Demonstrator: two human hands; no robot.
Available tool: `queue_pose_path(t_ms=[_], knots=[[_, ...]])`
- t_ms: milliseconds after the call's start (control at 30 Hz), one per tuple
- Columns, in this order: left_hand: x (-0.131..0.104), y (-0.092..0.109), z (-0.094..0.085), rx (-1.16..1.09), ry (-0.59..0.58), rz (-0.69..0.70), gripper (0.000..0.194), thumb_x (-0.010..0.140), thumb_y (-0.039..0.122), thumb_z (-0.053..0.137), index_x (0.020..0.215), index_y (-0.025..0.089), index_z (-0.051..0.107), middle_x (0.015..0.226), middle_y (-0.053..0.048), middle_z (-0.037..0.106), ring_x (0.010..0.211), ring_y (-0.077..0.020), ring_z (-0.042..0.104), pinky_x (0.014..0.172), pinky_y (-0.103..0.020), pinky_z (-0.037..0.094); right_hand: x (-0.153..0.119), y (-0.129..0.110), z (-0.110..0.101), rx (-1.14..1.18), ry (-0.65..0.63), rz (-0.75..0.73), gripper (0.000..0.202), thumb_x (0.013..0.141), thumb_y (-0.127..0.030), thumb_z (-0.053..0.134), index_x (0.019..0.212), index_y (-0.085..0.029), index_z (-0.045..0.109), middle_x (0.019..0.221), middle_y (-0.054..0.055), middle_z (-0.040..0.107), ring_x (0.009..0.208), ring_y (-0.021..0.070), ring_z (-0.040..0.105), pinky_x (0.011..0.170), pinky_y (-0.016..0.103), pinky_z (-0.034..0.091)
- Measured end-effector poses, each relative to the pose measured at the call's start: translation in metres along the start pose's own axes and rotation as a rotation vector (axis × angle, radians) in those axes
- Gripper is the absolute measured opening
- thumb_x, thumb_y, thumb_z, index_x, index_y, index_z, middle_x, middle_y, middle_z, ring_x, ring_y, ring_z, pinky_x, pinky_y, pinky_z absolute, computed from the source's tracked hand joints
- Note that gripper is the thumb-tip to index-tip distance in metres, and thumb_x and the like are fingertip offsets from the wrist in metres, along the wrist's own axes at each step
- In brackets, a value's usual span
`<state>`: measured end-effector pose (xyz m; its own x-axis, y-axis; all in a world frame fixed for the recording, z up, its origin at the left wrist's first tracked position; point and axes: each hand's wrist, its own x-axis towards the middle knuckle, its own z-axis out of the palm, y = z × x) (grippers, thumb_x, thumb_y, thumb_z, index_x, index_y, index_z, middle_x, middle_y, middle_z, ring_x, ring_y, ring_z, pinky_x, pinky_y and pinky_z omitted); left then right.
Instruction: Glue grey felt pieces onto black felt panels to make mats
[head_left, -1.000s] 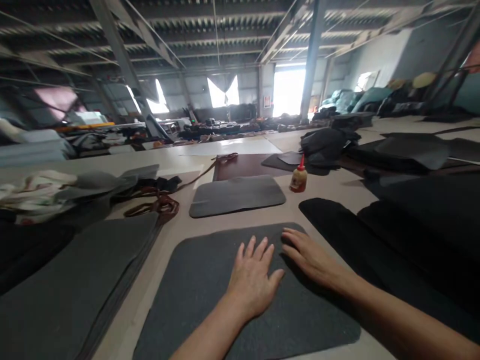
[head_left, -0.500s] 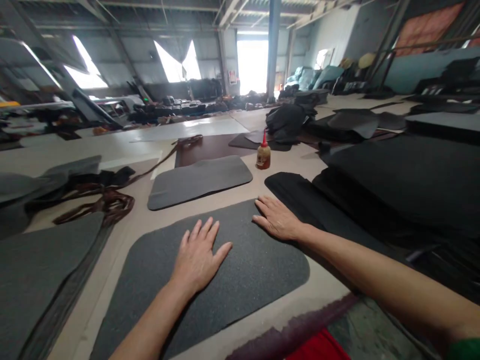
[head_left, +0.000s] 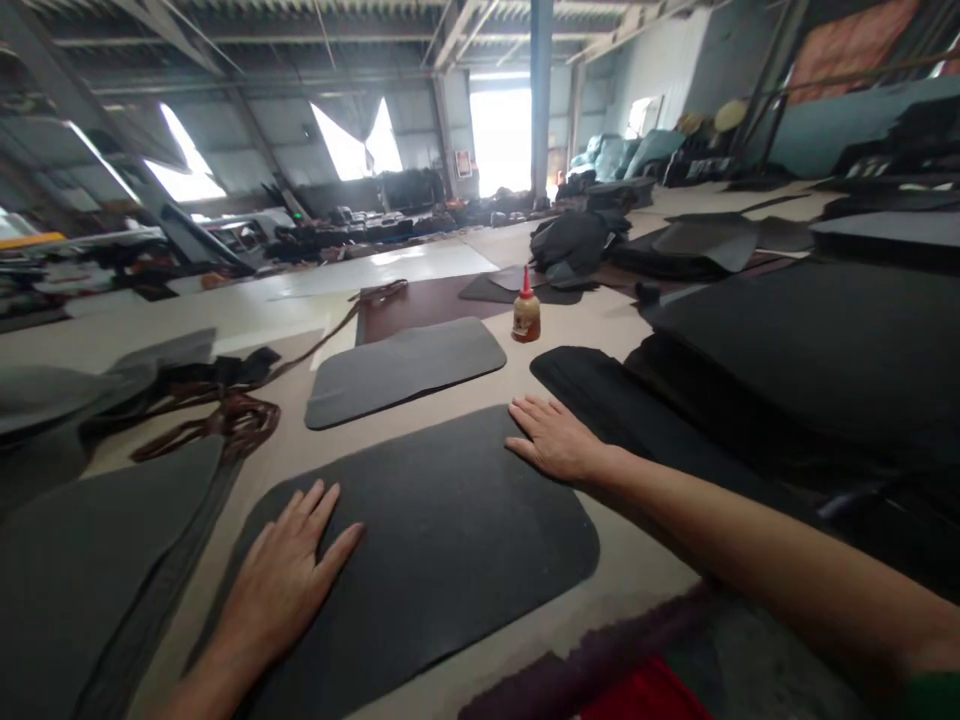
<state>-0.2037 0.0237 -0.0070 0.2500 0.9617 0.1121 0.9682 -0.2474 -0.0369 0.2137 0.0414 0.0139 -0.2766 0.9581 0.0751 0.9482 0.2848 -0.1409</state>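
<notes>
A large dark grey sheet with rounded corners (head_left: pixel 442 530) lies flat on the table in front of me. My left hand (head_left: pixel 289 565) rests on its left part, fingers spread, thumb pointing right. At the sheet's upper right corner, my right hand (head_left: pixel 553 438) lies palm down with fingers extended. Neither hand holds anything. Beyond the large sheet is a smaller grey piece (head_left: pixel 409 372). A glue-like bottle with a red pointed cap (head_left: pixel 526 312) stands upright behind that piece's right end. Next to my right hand lies a long black piece (head_left: pixel 600 385).
Stacked black sheets (head_left: pixel 817 350) fill the right side. Dark grey sheets (head_left: pixel 112 560) and a tangle of brown strips (head_left: pixel 251 422) lie at the left. Farther back are a maroon sheet (head_left: pixel 420 307) and a crumpled black heap (head_left: pixel 574 245). Red material (head_left: pixel 645 695) shows below the table's front edge.
My left hand has moved left and toward me across the large sheet. The right hand stays at the upper right corner. The view has shifted slightly.
</notes>
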Motion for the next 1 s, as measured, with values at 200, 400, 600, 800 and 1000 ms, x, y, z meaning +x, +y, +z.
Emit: queue_pose_path(t_ms=[200,400,600,800,1000], knots=[[-0.056,-0.085,0.020,0.058,0.137,0.254,0.053,0.095,0.035,0.026,0.119,0.023,0.071,0.152,-0.009,0.049,0.148,-0.0340,0.033,0.117,-0.057,0.037,0.000,0.002,0.003,0.000,0.026,0.002,0.076,0.103,-0.064,0.029,0.156,-0.011,0.036,0.161,0.012,0.030,0.149,0.0303,0.026,0.122,0.049,0.025],[-0.087,-0.059,-0.022,0.090,0.198,-0.070,0.057,0.095,0.052,0.039,0.129,0.014,0.063,0.146,-0.014,0.055,0.142,-0.0328,0.043,0.116,-0.053,0.042,0.001,-0.011,-0.002,0.024,0.155,-0.092,0.070,0.104,-0.054,0.032,0.153,-0.005,0.039,0.161,0.019,0.028,0.150,0.0367,0.019,0.120,0.061,0.022],[-0.020,-0.002,-0.060,-0.097,0.064,-0.008,0.055,0.101,0.047,0.036,0.142,0.015,0.053,0.156,-0.010,0.044,0.149,-0.0260,0.033,0.125,-0.048,0.028,0.021,-0.057,0.009,0.055,0.144,-0.342,0.065,0.104,-0.056,0.036,0.152,-0.012,0.043,0.161,0.013,0.030,0.149,0.0338,0.025,0.119,0.059,0.030],[0.028,0.005,-0.027,-0.134,-0.028,0.011,0.060,0.100,0.057,0.041,0.151,0.024,0.042,0.160,-0.004,0.039,0.150,-0.0293,0.029,0.124,-0.052,0.027,0.031,-0.068,0.026,-0.015,0.082,-0.284,0.065,0.105,-0.057,0.032,0.153,-0.016,0.043,0.159,0.010,0.035,0.148,0.0322,0.029,0.118,0.061,0.030],[0.013,-0.014,-0.019,-0.104,-0.032,-0.122,0.065,0.100,0.059,0.039,0.152,0.021,0.040,0.162,-0.007,0.034,0.151,-0.0296,0.027,0.124,-0.051,0.024,0.036,-0.061,0.039,-0.092,0.149,-0.199,0.070,0.101,-0.062,0.037,0.150,-0.014,0.049,0.157,0.016,0.038,0.145,0.0394,0.031,0.115,0.062,0.032]])
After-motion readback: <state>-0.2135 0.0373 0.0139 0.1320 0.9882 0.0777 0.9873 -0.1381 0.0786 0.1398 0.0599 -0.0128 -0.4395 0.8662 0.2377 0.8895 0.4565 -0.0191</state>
